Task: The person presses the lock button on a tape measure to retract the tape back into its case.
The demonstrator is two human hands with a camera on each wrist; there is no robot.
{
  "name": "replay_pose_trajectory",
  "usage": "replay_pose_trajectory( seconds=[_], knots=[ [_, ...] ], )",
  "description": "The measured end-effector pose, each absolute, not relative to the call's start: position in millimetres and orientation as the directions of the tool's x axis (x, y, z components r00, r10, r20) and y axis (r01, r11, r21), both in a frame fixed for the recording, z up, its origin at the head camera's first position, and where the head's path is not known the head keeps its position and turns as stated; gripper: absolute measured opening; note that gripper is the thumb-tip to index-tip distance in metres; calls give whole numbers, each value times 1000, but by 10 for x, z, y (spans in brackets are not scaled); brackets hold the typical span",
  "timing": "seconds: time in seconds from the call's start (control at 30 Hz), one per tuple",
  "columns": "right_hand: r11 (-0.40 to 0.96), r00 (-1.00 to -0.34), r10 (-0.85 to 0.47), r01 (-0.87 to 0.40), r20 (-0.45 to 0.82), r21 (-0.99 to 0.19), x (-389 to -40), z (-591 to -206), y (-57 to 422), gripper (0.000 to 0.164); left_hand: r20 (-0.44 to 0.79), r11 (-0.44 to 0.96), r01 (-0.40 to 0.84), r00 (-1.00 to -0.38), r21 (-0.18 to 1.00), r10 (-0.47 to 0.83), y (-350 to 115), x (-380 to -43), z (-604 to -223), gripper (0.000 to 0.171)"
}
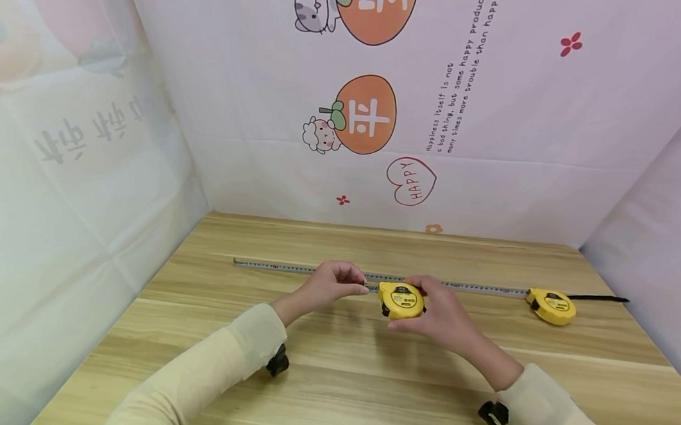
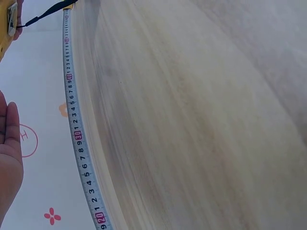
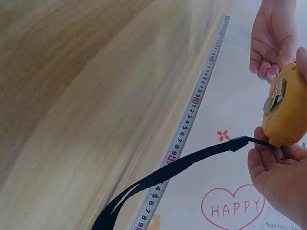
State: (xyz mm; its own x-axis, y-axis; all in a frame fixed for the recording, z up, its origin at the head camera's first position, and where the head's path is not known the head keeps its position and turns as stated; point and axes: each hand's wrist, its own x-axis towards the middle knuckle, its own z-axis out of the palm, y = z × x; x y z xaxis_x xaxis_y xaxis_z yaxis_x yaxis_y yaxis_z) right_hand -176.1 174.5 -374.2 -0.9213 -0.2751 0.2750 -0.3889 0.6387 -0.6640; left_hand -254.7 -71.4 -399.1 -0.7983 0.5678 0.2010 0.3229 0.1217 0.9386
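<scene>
In the head view my right hand (image 1: 447, 317) grips a yellow tape measure (image 1: 403, 304) just above the table. My left hand (image 1: 333, 283) pinches the end of its blade (image 1: 374, 289), a short length of which shows out of the case. The right wrist view shows the same tape measure (image 3: 290, 112) with a metal belt clip and a black wrist strap (image 3: 177, 165) hanging from it. A second yellow tape measure (image 1: 554, 307) rests on the table at the right. Its long blade (image 1: 280, 267) stretches left across the table, passing behind both hands.
The wood-grain table (image 1: 366, 381) meets a printed white cloth wall (image 1: 252, 137) at the back, with more cloth at both sides. A black strap (image 1: 598, 298) extends right from the second tape measure.
</scene>
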Motion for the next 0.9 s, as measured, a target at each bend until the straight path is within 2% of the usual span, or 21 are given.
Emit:
replay_pose_trajectory(
  seconds=[0.3, 0.9],
  knots=[
    [638, -919, -275, -393, 281, -662, -1762, -3753, 1741, 77, 191, 115, 307, -801, 945, 568, -687, -2552, -3991, 15],
    [635, -915, -286, -404, 286, -659, -1768, -3760, 1722, 78, 205, 105, 320, -791, 942, 577, -650, -2535, -3981, 13]
  ],
)
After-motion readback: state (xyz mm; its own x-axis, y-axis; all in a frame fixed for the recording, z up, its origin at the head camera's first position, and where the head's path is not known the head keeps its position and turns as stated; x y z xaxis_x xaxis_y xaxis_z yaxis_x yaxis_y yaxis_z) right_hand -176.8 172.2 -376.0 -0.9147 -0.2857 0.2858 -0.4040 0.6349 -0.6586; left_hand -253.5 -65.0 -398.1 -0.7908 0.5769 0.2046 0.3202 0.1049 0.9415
